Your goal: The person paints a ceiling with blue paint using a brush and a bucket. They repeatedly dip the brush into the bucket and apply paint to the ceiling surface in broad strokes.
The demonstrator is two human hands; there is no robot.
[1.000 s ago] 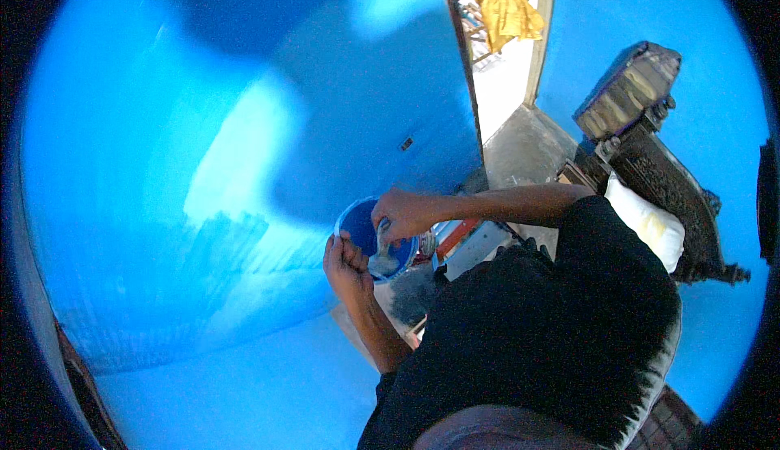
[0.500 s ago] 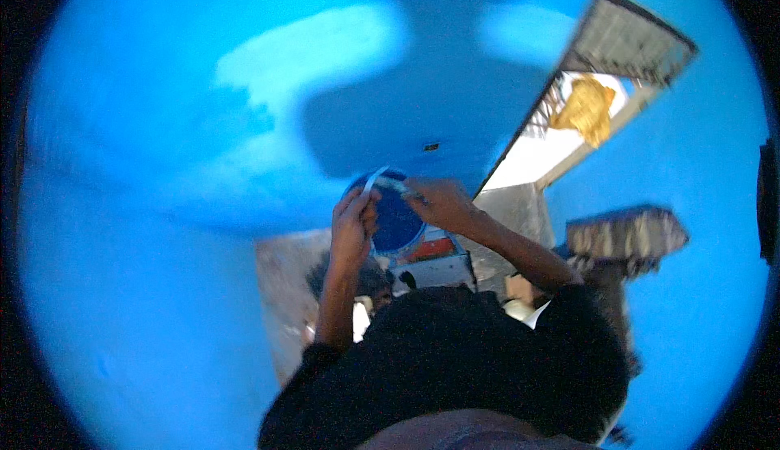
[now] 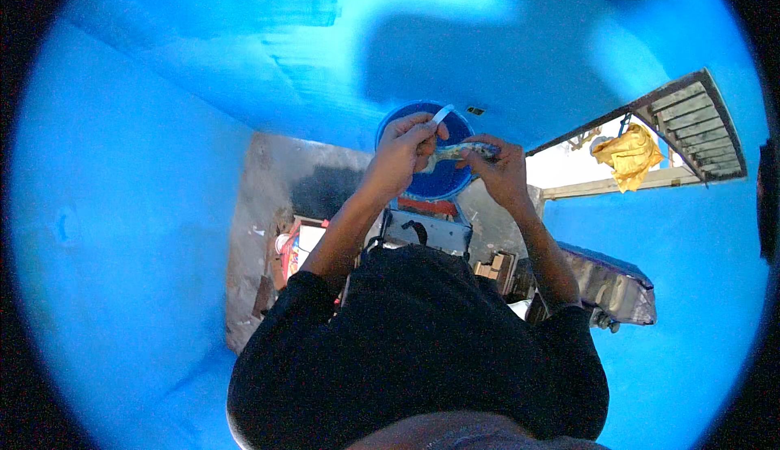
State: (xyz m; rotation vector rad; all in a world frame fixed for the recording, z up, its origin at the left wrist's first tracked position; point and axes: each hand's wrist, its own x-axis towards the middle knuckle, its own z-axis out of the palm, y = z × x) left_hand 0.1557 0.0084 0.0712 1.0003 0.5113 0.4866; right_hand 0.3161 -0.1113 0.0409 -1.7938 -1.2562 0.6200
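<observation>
left hand curled closed on the white handle of a blue bucket, right hand pinching a paint-smeared brush across the bucket's mouth toward its right rim, over there by the bright opening a yellow cloth

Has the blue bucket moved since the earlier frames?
Yes, apparently: the blue bucket has come upward, closer to the small wall fitting, though the whole view shifted too.

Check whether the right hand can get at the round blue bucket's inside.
Probably yes: the right hand, holding a pale, paint-smeared brush, appears at the edge of the open bucket; the left hand covers only part of its mouth.
</observation>
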